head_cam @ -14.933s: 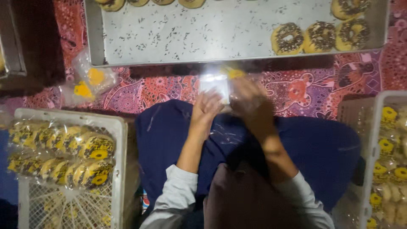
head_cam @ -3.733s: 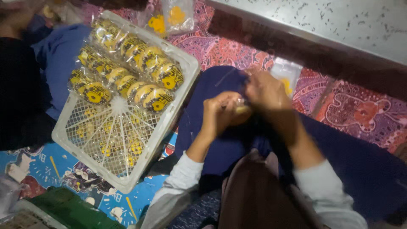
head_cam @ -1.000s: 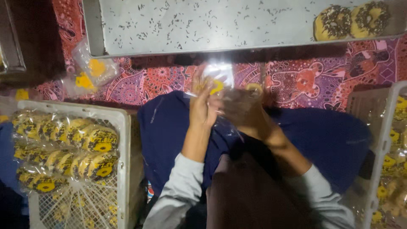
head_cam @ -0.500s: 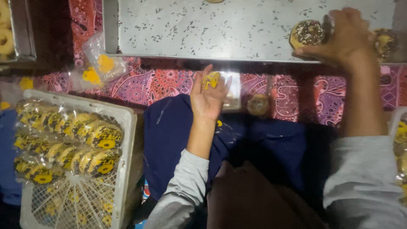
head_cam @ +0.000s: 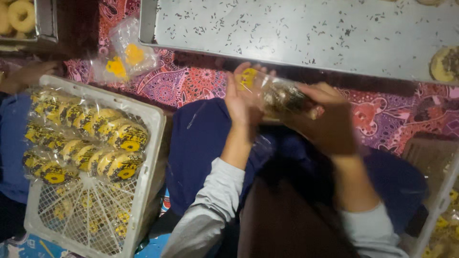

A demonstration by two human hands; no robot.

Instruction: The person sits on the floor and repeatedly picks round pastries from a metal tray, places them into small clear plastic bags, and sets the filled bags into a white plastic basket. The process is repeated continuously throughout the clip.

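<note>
The left hand [head_cam: 244,98] and the right hand [head_cam: 325,117] are close together above the person's lap, which is covered by dark blue cloth [head_cam: 201,143]. Between them they hold a clear plastic bag [head_cam: 267,91] with a yellow print near its top. The left hand is closed on the bag's left side, with the fingers around its edge. The right hand is closed on a doughnut [head_cam: 284,98] with dark sprinkles, and this doughnut sits inside or at the mouth of the bag; the picture is blurred there, so I cannot tell how deep it is.

Behind the hands lies a big metal tray [head_cam: 306,33], dusted with small dark sprinkles. One more sprinkled doughnut [head_cam: 447,64] lies at the tray's right edge. The tray rests on a patterned red and purple cloth [head_cam: 186,81]. On this cloth, left of the tray, lie some empty clear bags [head_cam: 126,57] with yellow marks.

To the left of the person stands a white plastic crate [head_cam: 148,157]. It holds two rows of packed doughnuts [head_cam: 103,143] in clear bags with yellow labels. In the top left corner another tray [head_cam: 45,21] holds plain doughnuts [head_cam: 19,14]. Another person's hand [head_cam: 24,76] shows at the left edge.
</note>
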